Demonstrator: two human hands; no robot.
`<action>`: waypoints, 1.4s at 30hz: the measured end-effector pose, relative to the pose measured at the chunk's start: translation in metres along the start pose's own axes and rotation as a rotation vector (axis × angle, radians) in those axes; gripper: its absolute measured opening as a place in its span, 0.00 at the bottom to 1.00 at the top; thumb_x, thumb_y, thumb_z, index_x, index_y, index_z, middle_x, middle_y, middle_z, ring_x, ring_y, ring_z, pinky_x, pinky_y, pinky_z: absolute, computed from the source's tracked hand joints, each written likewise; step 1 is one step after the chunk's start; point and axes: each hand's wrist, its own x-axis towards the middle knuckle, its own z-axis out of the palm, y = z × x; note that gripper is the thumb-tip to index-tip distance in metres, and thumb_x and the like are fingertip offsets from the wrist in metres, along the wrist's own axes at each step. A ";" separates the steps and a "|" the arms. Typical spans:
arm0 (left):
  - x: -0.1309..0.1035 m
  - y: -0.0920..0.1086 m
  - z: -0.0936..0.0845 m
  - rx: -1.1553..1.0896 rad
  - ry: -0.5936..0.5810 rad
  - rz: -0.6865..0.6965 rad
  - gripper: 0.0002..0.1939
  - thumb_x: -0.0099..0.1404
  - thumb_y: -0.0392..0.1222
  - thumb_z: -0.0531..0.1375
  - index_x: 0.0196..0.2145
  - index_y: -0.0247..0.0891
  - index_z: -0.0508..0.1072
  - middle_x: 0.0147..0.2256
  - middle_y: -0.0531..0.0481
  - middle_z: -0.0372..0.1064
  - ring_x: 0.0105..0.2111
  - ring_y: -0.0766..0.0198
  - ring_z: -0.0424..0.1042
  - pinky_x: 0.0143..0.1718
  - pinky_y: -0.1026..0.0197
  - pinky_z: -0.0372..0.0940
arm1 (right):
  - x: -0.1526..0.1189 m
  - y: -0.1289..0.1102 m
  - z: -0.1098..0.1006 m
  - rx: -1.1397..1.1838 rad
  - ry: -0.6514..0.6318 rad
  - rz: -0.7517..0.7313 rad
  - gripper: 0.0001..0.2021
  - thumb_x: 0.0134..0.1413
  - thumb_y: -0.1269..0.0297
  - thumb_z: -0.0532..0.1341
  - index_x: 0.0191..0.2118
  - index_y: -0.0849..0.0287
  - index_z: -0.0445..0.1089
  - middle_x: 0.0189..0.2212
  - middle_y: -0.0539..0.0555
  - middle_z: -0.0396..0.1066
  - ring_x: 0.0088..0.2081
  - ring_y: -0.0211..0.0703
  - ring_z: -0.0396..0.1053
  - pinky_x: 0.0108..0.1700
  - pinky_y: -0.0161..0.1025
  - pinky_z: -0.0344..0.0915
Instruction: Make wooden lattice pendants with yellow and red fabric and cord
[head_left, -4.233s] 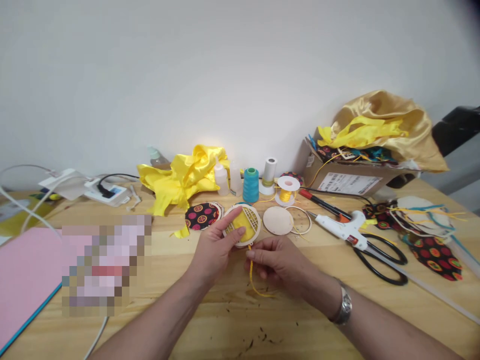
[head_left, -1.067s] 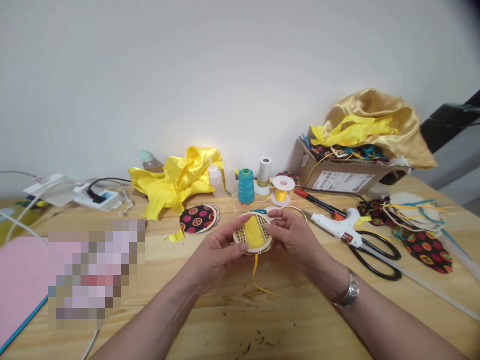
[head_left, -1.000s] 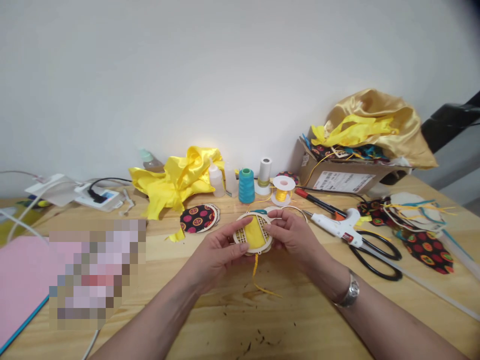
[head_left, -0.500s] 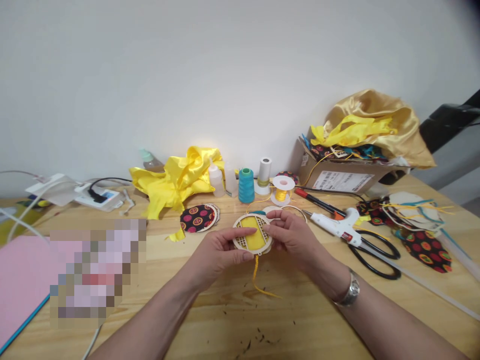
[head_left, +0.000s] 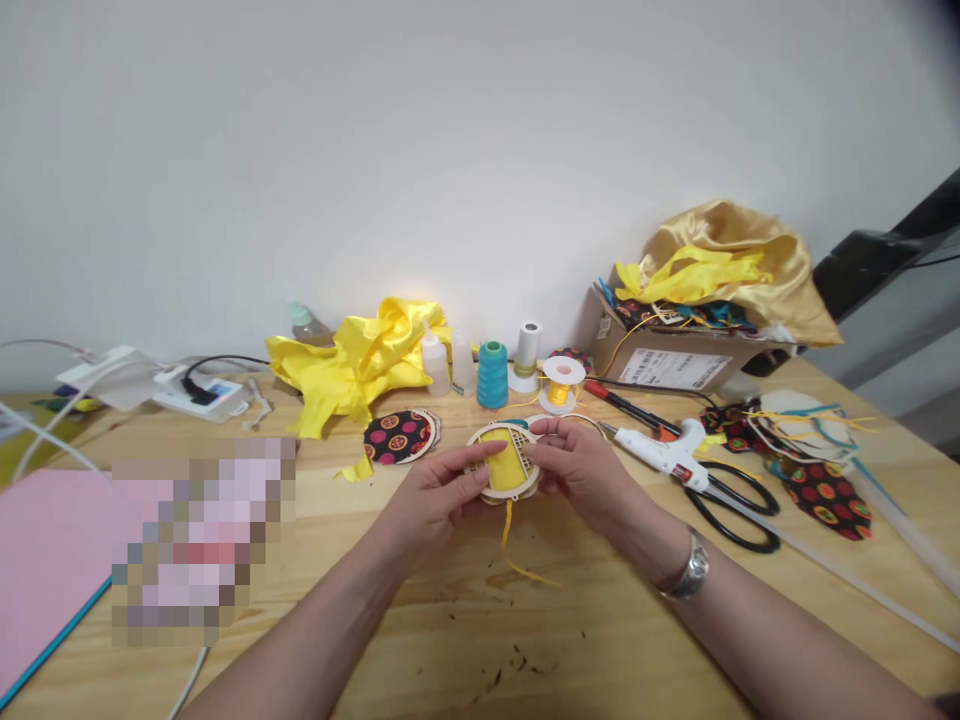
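Observation:
Both hands hold a round wooden frame (head_left: 507,468) with lattice cut-outs and yellow fabric across its middle, above the table. My left hand (head_left: 435,490) grips its left side, with fingers reaching over the yellow face. At the right rim, my right hand (head_left: 581,470) pinches it between thumb and fingers; the other fingertips are partly hidden behind. A yellow cord (head_left: 510,545) hangs from the frame's lower edge. To the left lies a dark patterned fabric disc (head_left: 397,437) with a wooden rim. Right of my hands is a white glue gun (head_left: 664,452).
Behind stand a teal thread cone (head_left: 492,377), a yellow cord spool (head_left: 560,385), small bottles (head_left: 435,360) and yellow satin (head_left: 352,365). Black-handled scissors (head_left: 739,510) lie right, before a cardboard box (head_left: 667,365) heaped with fabric. A power strip (head_left: 202,398) sits left.
My left thumb has shifted up from the lower rim onto the frame's face. The frame tilts slightly differently, and the camera view has moved a little.

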 end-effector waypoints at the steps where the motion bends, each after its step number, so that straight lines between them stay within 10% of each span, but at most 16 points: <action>1: 0.000 0.000 0.000 -0.012 0.006 -0.002 0.15 0.55 0.34 0.66 0.42 0.37 0.78 0.41 0.43 0.77 0.39 0.59 0.75 0.39 0.61 0.69 | 0.000 0.000 0.001 -0.003 0.002 0.001 0.20 0.36 0.61 0.69 0.35 0.59 0.61 0.17 0.42 0.63 0.17 0.30 0.59 0.19 0.30 0.53; 12: 0.004 0.002 0.000 -0.094 0.131 -0.057 0.16 0.47 0.30 0.69 0.37 0.33 0.79 0.36 0.40 0.78 0.35 0.57 0.77 0.37 0.57 0.71 | 0.003 0.001 -0.003 -0.196 0.010 0.011 0.18 0.47 0.52 0.63 0.39 0.59 0.61 0.24 0.49 0.68 0.22 0.37 0.65 0.21 0.34 0.58; 16: 0.005 0.005 -0.001 -0.121 0.163 -0.071 0.16 0.48 0.28 0.67 0.37 0.32 0.78 0.37 0.40 0.78 0.34 0.58 0.77 0.36 0.60 0.72 | -0.011 -0.003 -0.014 -0.780 0.192 -0.629 0.14 0.56 0.61 0.59 0.48 0.56 0.62 0.35 0.55 0.69 0.34 0.43 0.67 0.32 0.39 0.63; 19: 0.005 0.006 -0.001 -0.131 0.172 -0.094 0.15 0.50 0.27 0.66 0.38 0.32 0.78 0.37 0.40 0.78 0.33 0.59 0.77 0.35 0.61 0.72 | -0.022 0.002 -0.017 -1.143 0.101 -1.203 0.12 0.56 0.74 0.57 0.45 0.55 0.66 0.36 0.55 0.68 0.38 0.42 0.65 0.38 0.40 0.63; 25: 0.006 0.004 -0.001 -0.155 0.156 -0.136 0.16 0.51 0.28 0.66 0.40 0.31 0.77 0.40 0.38 0.77 0.37 0.56 0.77 0.37 0.59 0.72 | -0.031 0.015 -0.009 -1.504 -0.267 -1.518 0.12 0.55 0.72 0.59 0.46 0.58 0.69 0.34 0.51 0.68 0.38 0.40 0.64 0.40 0.43 0.60; 33: 0.006 0.001 -0.003 -0.164 0.135 -0.117 0.16 0.51 0.30 0.67 0.40 0.32 0.77 0.40 0.39 0.77 0.37 0.57 0.77 0.37 0.61 0.72 | -0.034 0.017 -0.008 -1.249 -0.259 -1.376 0.08 0.57 0.74 0.56 0.39 0.58 0.70 0.33 0.51 0.69 0.38 0.39 0.62 0.41 0.40 0.62; 42: 0.007 0.000 -0.004 -0.153 0.149 -0.085 0.15 0.52 0.30 0.67 0.39 0.32 0.77 0.39 0.40 0.77 0.35 0.57 0.77 0.38 0.59 0.72 | -0.032 0.011 -0.008 -0.387 -0.134 -0.703 0.08 0.49 0.71 0.65 0.35 0.50 0.75 0.35 0.51 0.67 0.39 0.40 0.66 0.42 0.38 0.65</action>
